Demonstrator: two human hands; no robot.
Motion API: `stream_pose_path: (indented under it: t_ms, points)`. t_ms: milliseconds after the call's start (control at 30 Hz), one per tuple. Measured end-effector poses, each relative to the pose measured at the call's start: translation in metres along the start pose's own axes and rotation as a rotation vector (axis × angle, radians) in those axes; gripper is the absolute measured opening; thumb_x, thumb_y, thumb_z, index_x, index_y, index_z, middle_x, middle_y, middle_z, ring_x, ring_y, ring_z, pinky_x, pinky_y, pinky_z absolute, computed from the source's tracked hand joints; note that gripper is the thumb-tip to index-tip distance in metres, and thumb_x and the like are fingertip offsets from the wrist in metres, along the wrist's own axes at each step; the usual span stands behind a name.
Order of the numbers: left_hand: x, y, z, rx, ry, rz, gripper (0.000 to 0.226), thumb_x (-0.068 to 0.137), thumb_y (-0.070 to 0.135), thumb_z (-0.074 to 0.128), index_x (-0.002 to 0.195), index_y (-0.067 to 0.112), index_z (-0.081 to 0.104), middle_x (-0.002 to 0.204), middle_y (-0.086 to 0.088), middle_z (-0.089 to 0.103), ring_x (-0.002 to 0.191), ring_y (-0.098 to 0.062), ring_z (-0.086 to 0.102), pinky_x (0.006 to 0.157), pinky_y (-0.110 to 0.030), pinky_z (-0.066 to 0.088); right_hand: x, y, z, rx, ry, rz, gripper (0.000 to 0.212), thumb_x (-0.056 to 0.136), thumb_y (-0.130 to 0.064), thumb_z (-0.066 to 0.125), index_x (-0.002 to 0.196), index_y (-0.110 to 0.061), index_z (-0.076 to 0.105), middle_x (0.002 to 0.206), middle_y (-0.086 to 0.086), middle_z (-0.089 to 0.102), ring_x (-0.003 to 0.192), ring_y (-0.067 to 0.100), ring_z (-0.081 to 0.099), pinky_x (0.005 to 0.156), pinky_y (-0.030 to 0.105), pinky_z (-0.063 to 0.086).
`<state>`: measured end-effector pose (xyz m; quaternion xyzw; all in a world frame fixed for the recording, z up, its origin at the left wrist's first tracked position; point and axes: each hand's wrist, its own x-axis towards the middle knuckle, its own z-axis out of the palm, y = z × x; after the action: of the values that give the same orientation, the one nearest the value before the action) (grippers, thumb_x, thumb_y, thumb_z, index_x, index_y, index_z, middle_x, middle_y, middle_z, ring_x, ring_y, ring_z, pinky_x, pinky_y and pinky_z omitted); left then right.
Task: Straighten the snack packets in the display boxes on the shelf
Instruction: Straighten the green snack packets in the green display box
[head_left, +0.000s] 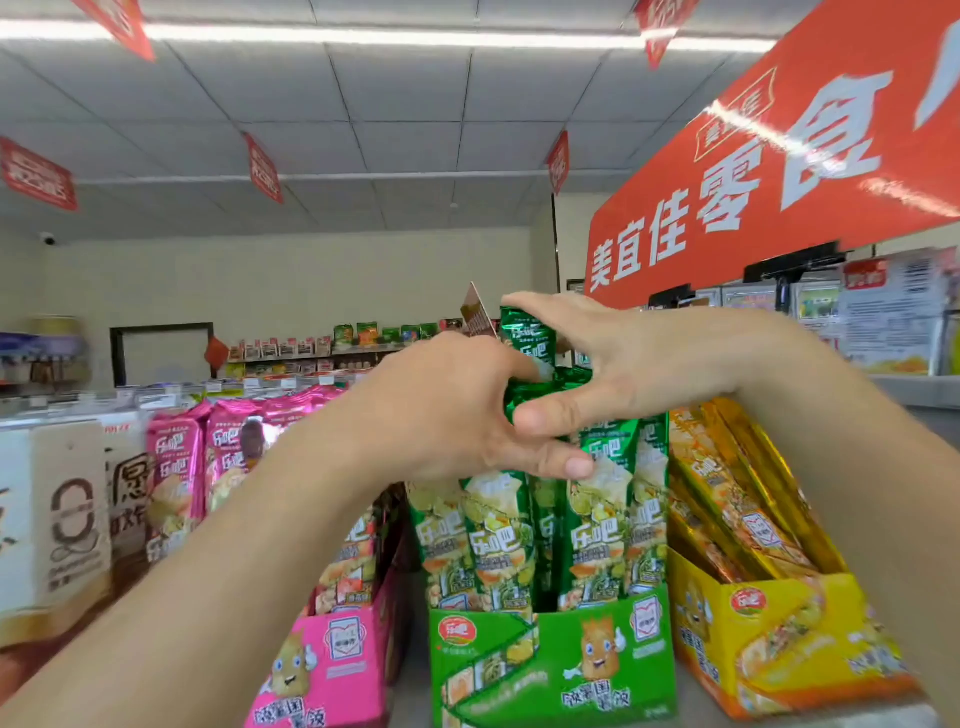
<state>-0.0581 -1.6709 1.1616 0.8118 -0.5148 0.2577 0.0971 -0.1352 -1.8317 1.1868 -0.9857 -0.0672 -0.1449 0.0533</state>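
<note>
What I could not make out
The left hand (447, 410) and right hand (613, 364) covered the tops of the green packets (597, 540). The bottom edge cut off the pink display box (332, 670) and green display box (556, 670), the red banner (779, 171) ran off the right edge, and goods on the far shelf (311, 348) were too small for me to read.

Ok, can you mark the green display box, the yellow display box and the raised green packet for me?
green display box (550, 665), head view, on its printed front panel.
yellow display box (769, 649), head view, on its front panel.
raised green packet (527, 338), head view, on its upper part between the fingers.
</note>
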Motion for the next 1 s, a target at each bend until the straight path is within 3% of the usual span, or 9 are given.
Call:
stream_pose_path:
  t_ms: [67, 167, 267, 367, 600, 733, 800, 900, 1000]
  points:
    - [-0.003, -0.009, -0.007, -0.047, -0.113, 0.004, 0.083, 0.061, 0.085, 0.049, 0.120, 0.029, 0.063, 0.080, 0.011, 0.068, 0.072, 0.008, 0.062, 0.071, -0.020, 0.050, -0.001, 0.002, 0.003, 0.025, 0.022, 0.014, 0.121, 0.050, -0.084, 0.054, 0.151, -0.046, 0.000, 0.157, -0.022, 0.006, 0.140, 0.009, 0.028, 0.110, 0.028, 0.027]
    - [-0.008, -0.024, -0.013, -0.157, -0.154, -0.015, 0.058, 0.081, 0.060, 0.065, 0.133, 0.036, 0.053, 0.133, 0.018, 0.058, 0.122, 0.005, 0.051, 0.107, -0.028, 0.040, 0.000, 0.005, 0.006, 0.022, 0.099, 0.016, 0.102, 0.071, -0.064, 0.066, 0.151, -0.043, 0.007, 0.154, -0.018, 0.017, 0.127, 0.008, 0.041, 0.101, 0.027, 0.034]
    - [-0.013, -0.032, -0.013, -0.204, -0.092, -0.087, 0.034, 0.082, 0.051, 0.068, 0.113, 0.038, 0.061, 0.123, 0.020, 0.061, 0.118, 0.005, 0.053, 0.105, -0.029, 0.040, -0.005, 0.010, 0.008, 0.094, 0.104, 0.023, 0.094, 0.076, -0.055, 0.067, 0.149, -0.050, 0.008, 0.154, -0.023, 0.014, 0.126, 0.007, 0.038, 0.100, 0.029, 0.034]
    - [-0.010, -0.028, -0.014, -0.223, -0.052, -0.141, 0.029, 0.087, 0.060, 0.056, 0.098, 0.036, 0.068, 0.097, 0.017, 0.068, 0.093, 0.002, 0.061, 0.084, -0.029, 0.046, -0.010, 0.010, 0.008, 0.080, 0.104, 0.038, 0.093, 0.078, -0.051, 0.068, 0.148, -0.053, 0.005, 0.154, -0.027, 0.013, 0.129, 0.010, 0.038, 0.099, 0.031, 0.035]
    - [0.031, -0.019, -0.028, -0.252, -0.248, -0.202, 0.037, 0.093, 0.050, 0.053, 0.127, 0.035, 0.052, 0.122, 0.007, 0.063, 0.100, -0.012, 0.058, 0.093, -0.034, 0.046, -0.013, 0.006, 0.001, 0.010, 0.108, 0.066, 0.097, 0.077, -0.054, 0.068, 0.153, -0.039, 0.010, 0.155, -0.023, 0.013, 0.137, 0.007, 0.029, 0.104, 0.025, 0.029]
    - [0.043, -0.024, -0.039, -0.368, -0.349, -0.250, 0.028, 0.099, 0.046, 0.042, 0.114, 0.033, 0.061, 0.113, 0.002, 0.070, 0.073, -0.013, 0.054, 0.069, -0.025, 0.047, -0.009, 0.001, 0.002, -0.066, 0.131, 0.086, 0.115, 0.063, -0.078, 0.058, 0.155, -0.030, 0.007, 0.161, -0.014, 0.009, 0.145, 0.008, 0.015, 0.118, 0.032, 0.020]
    - [0.050, -0.023, -0.036, -0.266, -0.383, -0.224, 0.024, 0.098, 0.042, 0.047, 0.111, 0.031, 0.063, 0.109, 0.002, 0.069, 0.081, -0.014, 0.060, 0.074, -0.027, 0.051, -0.006, -0.002, 0.002, -0.073, 0.121, 0.097, 0.116, 0.062, -0.082, 0.054, 0.154, -0.034, 0.002, 0.162, -0.010, 0.009, 0.146, 0.011, 0.017, 0.118, 0.032, 0.021]
    - [0.056, -0.020, -0.026, -0.123, -0.452, -0.139, 0.030, 0.095, 0.040, 0.052, 0.114, 0.022, 0.066, 0.120, 0.007, 0.064, 0.110, -0.013, 0.056, 0.100, -0.028, 0.043, 0.000, -0.008, -0.003, -0.123, 0.126, 0.120, 0.103, 0.064, -0.078, 0.056, 0.151, -0.035, 0.020, 0.157, -0.005, 0.027, 0.139, 0.015, 0.035, 0.113, 0.037, 0.033]
    - [0.052, -0.027, -0.025, -0.113, -0.484, -0.112, 0.024, 0.097, 0.033, 0.053, 0.104, 0.017, 0.069, 0.099, 0.013, 0.063, 0.094, -0.005, 0.053, 0.082, -0.010, 0.040, 0.009, -0.018, -0.004, -0.130, 0.166, 0.109, 0.076, 0.070, -0.068, 0.063, 0.136, -0.035, 0.041, 0.141, -0.005, 0.043, 0.124, 0.016, 0.046, 0.104, 0.039, 0.040]
